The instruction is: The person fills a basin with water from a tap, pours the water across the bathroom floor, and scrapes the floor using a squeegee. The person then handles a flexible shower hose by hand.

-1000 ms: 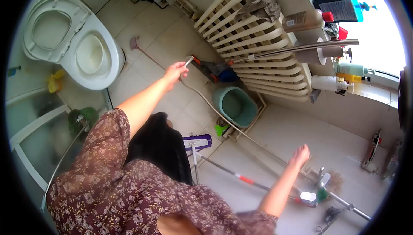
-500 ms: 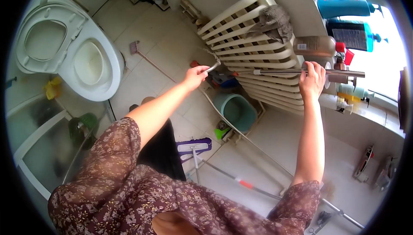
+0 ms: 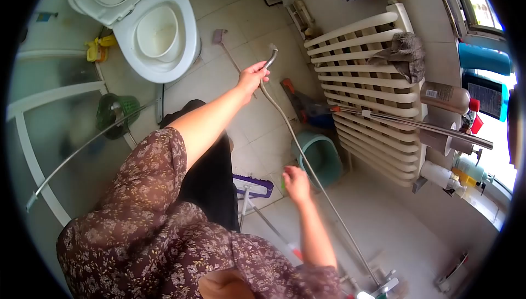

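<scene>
My left hand (image 3: pixel 253 78) is closed around a flexible shower hose (image 3: pixel 283 117) near its upper end, where a bent silvery piece sticks out past my fingers. From there the hose runs down past the teal bucket (image 3: pixel 321 159) to a metal tap (image 3: pixel 383 286) at the bottom right. My right hand (image 3: pixel 297 183) is in the air just below and left of the bucket, slightly blurred. Its fingers look loosely bent and apart, with nothing visible in them. A metal pole (image 3: pixel 427 126) rests across the white radiator (image 3: pixel 378 96), away from both hands.
A white toilet (image 3: pixel 183 41) with raised lid stands at upper left. The purple-edged flat mop (image 3: pixel 255 185) lies near my legs. A grey cloth (image 3: pixel 406 58) hangs on the radiator. Several bottles, including a brown one (image 3: pixel 445 97), line the sill. A long-handled brush (image 3: pixel 221 36) lies on the floor.
My right hand has let go of the metal pole and moved down and left, past the bucket. My left hand still holds the hose, now raised higher. The view has shifted.
</scene>
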A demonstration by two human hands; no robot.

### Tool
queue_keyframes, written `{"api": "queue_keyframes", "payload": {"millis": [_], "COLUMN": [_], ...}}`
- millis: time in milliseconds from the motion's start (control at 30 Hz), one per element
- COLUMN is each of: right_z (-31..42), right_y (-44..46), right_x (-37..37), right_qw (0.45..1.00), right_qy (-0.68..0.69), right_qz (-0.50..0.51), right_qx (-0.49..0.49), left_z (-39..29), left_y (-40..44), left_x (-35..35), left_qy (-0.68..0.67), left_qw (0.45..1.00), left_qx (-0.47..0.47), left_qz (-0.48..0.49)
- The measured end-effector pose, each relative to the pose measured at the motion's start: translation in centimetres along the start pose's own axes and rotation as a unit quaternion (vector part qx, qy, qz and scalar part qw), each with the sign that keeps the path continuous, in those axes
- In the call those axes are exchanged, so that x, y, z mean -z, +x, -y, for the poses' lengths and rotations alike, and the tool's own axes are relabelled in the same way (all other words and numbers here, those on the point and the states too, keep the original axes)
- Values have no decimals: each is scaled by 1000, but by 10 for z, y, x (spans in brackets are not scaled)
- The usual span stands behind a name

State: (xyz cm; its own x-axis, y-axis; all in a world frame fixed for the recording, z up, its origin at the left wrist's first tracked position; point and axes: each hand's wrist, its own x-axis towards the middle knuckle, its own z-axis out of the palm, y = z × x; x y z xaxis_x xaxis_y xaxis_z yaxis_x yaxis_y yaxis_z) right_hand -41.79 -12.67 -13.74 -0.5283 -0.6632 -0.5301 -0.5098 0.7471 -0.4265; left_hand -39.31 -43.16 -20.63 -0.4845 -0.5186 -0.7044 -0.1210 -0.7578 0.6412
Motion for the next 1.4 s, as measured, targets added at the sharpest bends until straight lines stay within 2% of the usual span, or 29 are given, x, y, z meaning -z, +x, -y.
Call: {"api": "queue_keyframes", "payload": {"millis": [100,167,233,433,500,600,700,767,800,833,867,933,967,1033,1100,1133,1167,1200,1233,1300,1333,1400], "right_z": [-5,-4,3,26,29,71,120,161,187,214,242,301,334,378,427,446,478,509,541,572,583,603], "right_y": [-29,-36,-34,-7,2,2,6,7,10,13,16,36,34,37,34,33,27,16,6,-4,-10,-22], "right_x": [-40,-55,-59,-33,-33,-25,-31,-45,-54,-66,-81,-94,-109,-152,-195,-230,-254,-274,-295,-337,-357,-396], "right_qw": [995,988,971,964,952,951,948,951,947,939,942,946,948,924,895,857,835,790,773,733,711,702], "right_qy": [83,145,224,246,280,270,281,276,291,304,289,260,239,242,236,305,286,333,332,347,367,377], "right_qz": [50,44,29,-100,-123,-148,-150,-136,-115,-94,-66,1,41,144,270,328,427,503,541,580,593,587], "right_qx": [-29,-42,-78,-33,-6,7,-1,29,78,126,157,192,207,257,264,256,199,113,-10,-74,-92,-143], "left_z": [26,44,61,94,95,95,79,87,91,101,113,128,134,112,109,112,114,110,109,110,104,103], "left_y": [-10,-19,-36,-78,-88,-87,-86,-88,-92,-90,-92,-78,-68,-86,-96,-96,-102,-111,-118,-129,-140,-147], "left_x": [5,4,-4,-53,-53,-23,26,57,72,88,103,116,122,140,149,152,161,170,181,195,205,221], "left_qy": [13,24,114,83,32,9,-2,-17,-27,-99,-109,-169,-191,-118,-130,-161,-175,-182,-186,-165,-164,-167], "left_qw": [1000,999,988,978,985,988,993,993,991,988,987,969,971,987,986,982,980,979,979,981,983,984], "left_qx": [-4,-17,-28,-48,-47,-69,-37,-32,-62,-41,-46,-148,-86,-56,-53,-54,-57,-53,-46,-52,-44,-41], "left_qz": [11,21,103,184,163,135,112,112,111,113,105,98,116,90,85,85,82,73,70,88,65,44]}}
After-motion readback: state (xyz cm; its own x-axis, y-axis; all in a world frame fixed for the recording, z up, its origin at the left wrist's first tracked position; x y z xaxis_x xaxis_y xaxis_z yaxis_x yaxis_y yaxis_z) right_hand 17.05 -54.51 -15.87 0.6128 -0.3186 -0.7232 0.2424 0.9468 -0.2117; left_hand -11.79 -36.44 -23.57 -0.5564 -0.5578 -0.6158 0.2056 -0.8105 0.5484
